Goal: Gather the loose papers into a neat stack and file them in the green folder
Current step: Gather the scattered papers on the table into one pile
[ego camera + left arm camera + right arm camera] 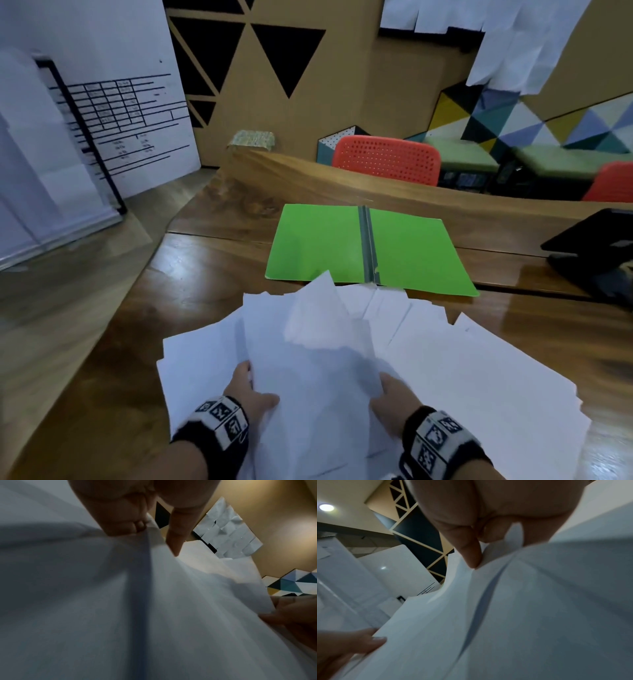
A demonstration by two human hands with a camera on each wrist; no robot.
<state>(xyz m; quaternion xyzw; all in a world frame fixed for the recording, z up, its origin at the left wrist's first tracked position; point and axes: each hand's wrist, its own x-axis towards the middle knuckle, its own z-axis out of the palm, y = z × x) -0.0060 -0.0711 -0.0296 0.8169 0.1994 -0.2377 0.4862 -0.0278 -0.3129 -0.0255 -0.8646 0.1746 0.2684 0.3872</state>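
Several loose papers (pixel 318 346) are gripped at their near edges by the left hand (pixel 251 390) and right hand (pixel 390 399), thumbs on top, above the wooden table (pixel 113 359). Beyond them, the green folder (pixel 370 248) is laid open flat.

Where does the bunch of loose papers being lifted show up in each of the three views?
Head: loose papers at lower centre, between left hand and right hand.
Left wrist: they fill the lower frame.
Right wrist: lower right.
Shared landmark: black-triangle wall panel.
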